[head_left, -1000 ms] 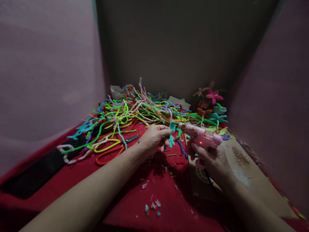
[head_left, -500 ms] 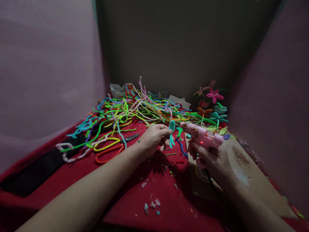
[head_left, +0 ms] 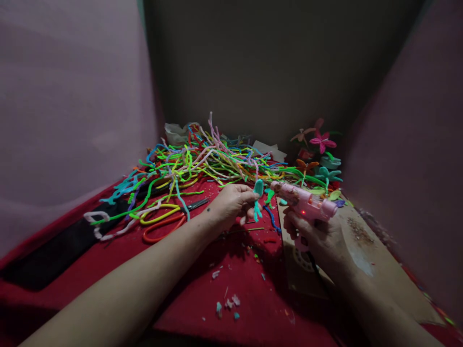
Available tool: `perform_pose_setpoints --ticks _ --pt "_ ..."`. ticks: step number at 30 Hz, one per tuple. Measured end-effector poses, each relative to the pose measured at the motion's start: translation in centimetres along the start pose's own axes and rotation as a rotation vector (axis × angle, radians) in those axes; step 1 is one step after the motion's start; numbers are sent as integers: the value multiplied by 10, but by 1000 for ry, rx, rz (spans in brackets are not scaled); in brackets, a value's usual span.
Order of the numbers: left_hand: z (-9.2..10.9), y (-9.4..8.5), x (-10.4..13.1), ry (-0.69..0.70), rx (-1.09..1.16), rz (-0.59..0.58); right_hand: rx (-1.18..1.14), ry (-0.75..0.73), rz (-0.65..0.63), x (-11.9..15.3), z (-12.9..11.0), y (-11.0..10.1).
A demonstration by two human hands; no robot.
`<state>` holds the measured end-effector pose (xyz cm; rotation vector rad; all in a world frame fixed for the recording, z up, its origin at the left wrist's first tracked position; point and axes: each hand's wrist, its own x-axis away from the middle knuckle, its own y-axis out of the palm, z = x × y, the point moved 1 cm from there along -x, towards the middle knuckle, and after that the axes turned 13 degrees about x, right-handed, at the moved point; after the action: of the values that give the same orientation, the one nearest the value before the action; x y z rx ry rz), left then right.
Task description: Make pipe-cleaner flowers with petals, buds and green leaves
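Nearest the camera, small coloured scraps (head_left: 227, 304) lie on the red cloth (head_left: 231, 284), this side of the glue gun. The right hand (head_left: 318, 238) has its fingers wrapped round the handle of the pink glue gun (head_left: 306, 201), which shows a small red light; its cord (head_left: 316, 274) trails back toward the camera over a sheet of cardboard (head_left: 365, 260) under the gun. Just left of the gun's nozzle, the left hand (head_left: 231, 205) pinches a teal fuzzy wire piece (head_left: 257, 195) between thumb and fingertips, the piece upright and close to the nozzle but not clearly touching it.

With fingertips this near the nozzle, a slip could likely press hot glue onto skin, and a drip would probably land on the cloth instead of the cardboard.

Left of the gun lie scissors (head_left: 197, 205). Beyond the gun spreads a heap of fuzzy wires (head_left: 202, 164), and behind it to the right stand finished wire flowers (head_left: 320, 154). No box or tray shows.
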<state>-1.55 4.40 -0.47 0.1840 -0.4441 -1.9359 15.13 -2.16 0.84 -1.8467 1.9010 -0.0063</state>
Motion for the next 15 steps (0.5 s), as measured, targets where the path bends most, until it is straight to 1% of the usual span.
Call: perform_pose_setpoints --ticks 7,12,15 --pt "0 0 0 5 -6 13 -15 0 -22 -1 1 1" --pt "2 2 2 -3 -7 19 -5 22 -14 0 2 1" --pt "3 3 2 -7 -8 27 -31 44 -33 0 4 1"
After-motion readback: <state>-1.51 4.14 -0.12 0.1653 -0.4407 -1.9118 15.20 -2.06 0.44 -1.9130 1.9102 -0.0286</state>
